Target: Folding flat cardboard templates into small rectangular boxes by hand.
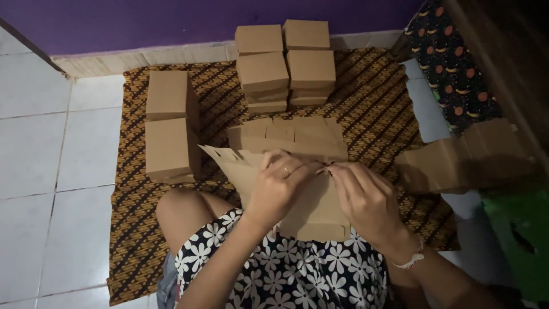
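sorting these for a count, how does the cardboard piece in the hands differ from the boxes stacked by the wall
The cardboard blank is flat and unfolded, its tabs showing; the stacked boxes are folded shut. The blank is held by the left hand and right hand; the boxes rest on the patterned mat. Both are plain brown cardboard.

Floral dress [297, 269] — ring [287, 169], white bracelet [412, 260]

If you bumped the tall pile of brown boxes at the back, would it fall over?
Probably. The pile of boxes is stacked several high and slightly uneven, so a push could topple it. They look like thin, likely empty cardboard, so they would slide easily on the patterned cloth.
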